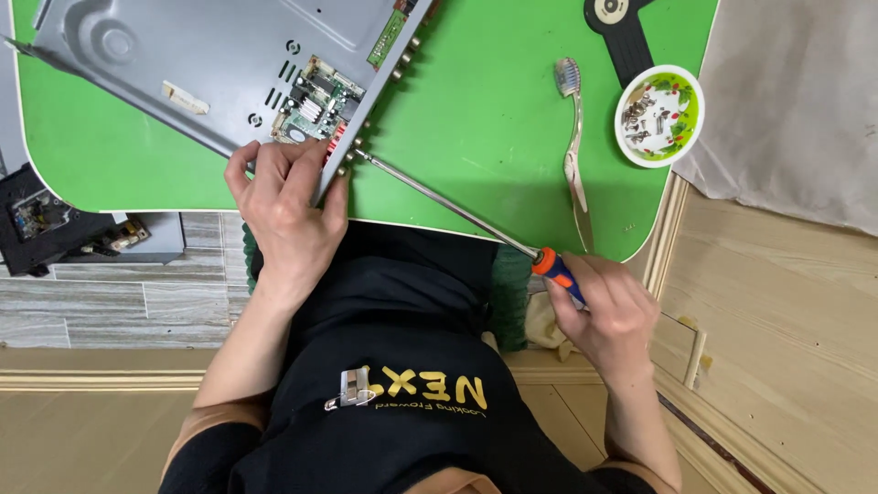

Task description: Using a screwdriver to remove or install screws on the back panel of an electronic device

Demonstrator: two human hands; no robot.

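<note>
Bright, even light across the green table [476, 119], colours punchy, hardly a dark corner. Soft, short shadows sit under the toothbrush [573, 137] and along the screwdriver [457, 210] shaft (no hard edges anywhere). A mild sheen runs on the grey metal panel [219, 64]. Focus is crisp throughout, with slight wide-angle bending at the edges.

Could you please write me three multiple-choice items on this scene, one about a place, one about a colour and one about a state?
1. Where is the small bowl of screws?
A. on the green table's right side
B. on the floor
C. on the grey chassis

2. What colour is the screwdriver collar?
A. yellow
B. orange
C. white

3. What is the left hand doing?
A. hanging free
B. holding the toothbrush
C. pressing on the grey chassis

Answers: 1 A, it sits near the table's right edge; 2 B, orange shows above the right hand; 3 C, its fingers rest on the chassis corner.
</note>
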